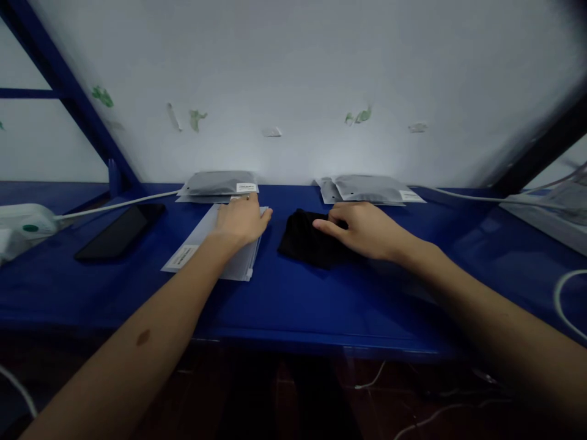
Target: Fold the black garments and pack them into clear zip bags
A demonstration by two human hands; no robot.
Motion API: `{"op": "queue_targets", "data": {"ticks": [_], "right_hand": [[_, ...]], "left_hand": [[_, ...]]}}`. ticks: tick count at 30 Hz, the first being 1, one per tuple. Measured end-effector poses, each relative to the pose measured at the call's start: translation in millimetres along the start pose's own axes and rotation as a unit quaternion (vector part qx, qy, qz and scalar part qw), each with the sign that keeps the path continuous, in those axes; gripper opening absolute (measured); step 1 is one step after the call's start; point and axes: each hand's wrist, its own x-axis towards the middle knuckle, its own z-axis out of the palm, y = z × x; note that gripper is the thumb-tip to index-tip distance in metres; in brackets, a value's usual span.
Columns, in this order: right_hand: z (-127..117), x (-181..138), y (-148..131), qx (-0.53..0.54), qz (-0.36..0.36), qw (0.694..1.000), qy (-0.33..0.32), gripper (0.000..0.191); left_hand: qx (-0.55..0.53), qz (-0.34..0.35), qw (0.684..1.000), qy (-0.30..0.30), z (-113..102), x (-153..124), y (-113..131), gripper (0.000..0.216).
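Observation:
My left hand [241, 220] rests palm down over the far end of a translucent zip bag [237, 260] with a white barcode label and a slider at its near right corner. Its thumb sticks out to the right, and the fingertips point toward a filled grey bag [213, 182] by the wall. On the right, a crumpled piece of black cloth [305, 241] lies on the blue table. My right hand [364, 229] has its fingers curled over the cloth's right side, the thumb pressed on top. Part of the cloth is hidden under that hand.
More filled grey bags [367, 188] lie against the wall at the back right. At left are a black phone [121, 232] and a white power strip [30, 220] with a cable. The blue table [293, 311] ends at its front edge; cables hang below.

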Motion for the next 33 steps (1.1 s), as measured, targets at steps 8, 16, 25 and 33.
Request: {"op": "queue_targets", "data": {"ticks": [8, 16, 25, 33], "right_hand": [[4, -1, -10, -0.002, 0.041, 0.996, 0.078, 0.047], [16, -5, -40, 0.005, 0.072, 0.997, 0.016, 0.052], [14, -4, -35, -0.003, 0.089, 0.996, 0.005, 0.022], [13, 2, -22, 0.152, 0.142, 0.958, 0.196, 0.026]], "left_hand": [[-0.005, 0.045, 0.997, 0.054, 0, 0, 2, 0.045], [-0.027, 0.069, 0.994, 0.08, -2, 0, 4, 0.035], [-0.049, 0.089, 0.99, 0.093, -2, 0, 6, 0.029], [-0.147, 0.236, 0.951, 0.139, -9, -10, 18, 0.026]]}}
